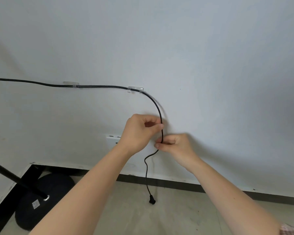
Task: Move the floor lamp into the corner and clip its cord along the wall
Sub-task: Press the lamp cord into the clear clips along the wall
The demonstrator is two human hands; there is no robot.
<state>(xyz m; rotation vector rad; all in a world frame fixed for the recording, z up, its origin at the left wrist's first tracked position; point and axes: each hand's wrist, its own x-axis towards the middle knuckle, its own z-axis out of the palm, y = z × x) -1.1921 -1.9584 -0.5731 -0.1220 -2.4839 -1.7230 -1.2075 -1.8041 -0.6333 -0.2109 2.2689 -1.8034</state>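
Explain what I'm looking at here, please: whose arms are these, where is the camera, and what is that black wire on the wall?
There is no machine here. A person wears a camera on the head, so you see their own bare arms reaching forward. The black wire is a lamp cord running along the white wall, held by two clear clips. Past the second clip it curves down. The left hand and right hand both pinch this hanging part, left above right. Its plug dangles loose near the floor. The lamp's round black base and pole stand in the corner at lower left.
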